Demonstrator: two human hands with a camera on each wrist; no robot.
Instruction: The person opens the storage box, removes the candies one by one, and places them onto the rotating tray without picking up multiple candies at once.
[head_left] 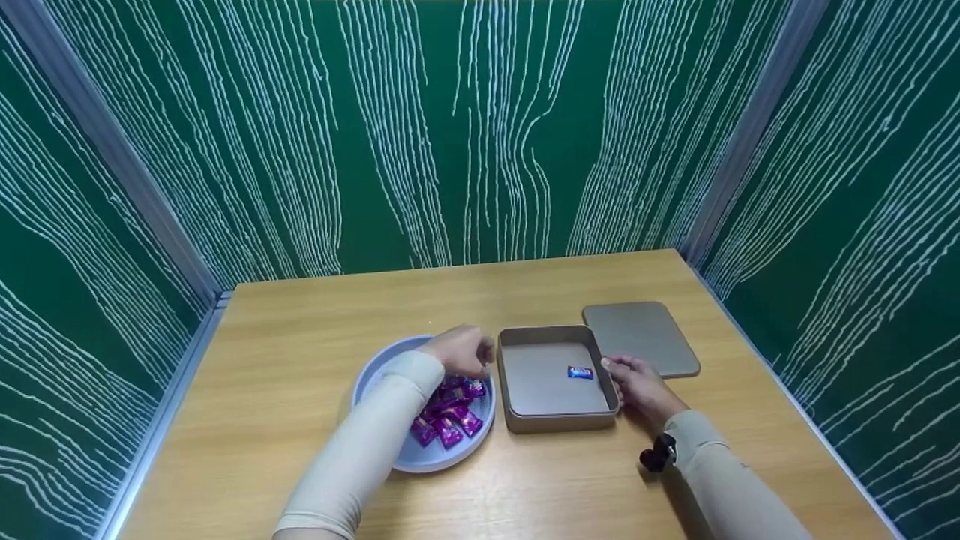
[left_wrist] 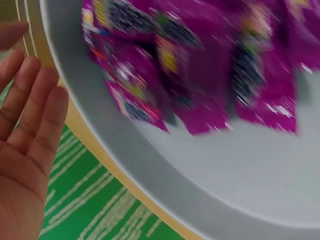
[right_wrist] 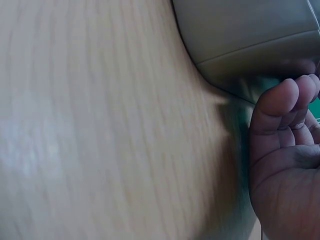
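Note:
Purple candy packets [head_left: 450, 412] lie heaped in a round pale-blue tray [head_left: 409, 461]. My left hand [head_left: 463, 350] is over the tray's right rim, near the square metal tin [head_left: 559, 424]. In the left wrist view its fingers [left_wrist: 42, 107] look loosely extended, with nothing held, beside the tray's rim. One small blue packet [head_left: 580, 372] lies inside the tin, towards the right wall. My right hand [head_left: 637, 384] grips that wall, thumb on the rim and fingertips [right_wrist: 280, 97] against the outer side.
The tin's flat square lid [head_left: 641, 337] lies on the wooden table [head_left: 300, 337] behind and right of the tin. Green walls [head_left: 495, 150] with white lines enclose the back and sides. A dark device [head_left: 658, 452] sits on my right wrist.

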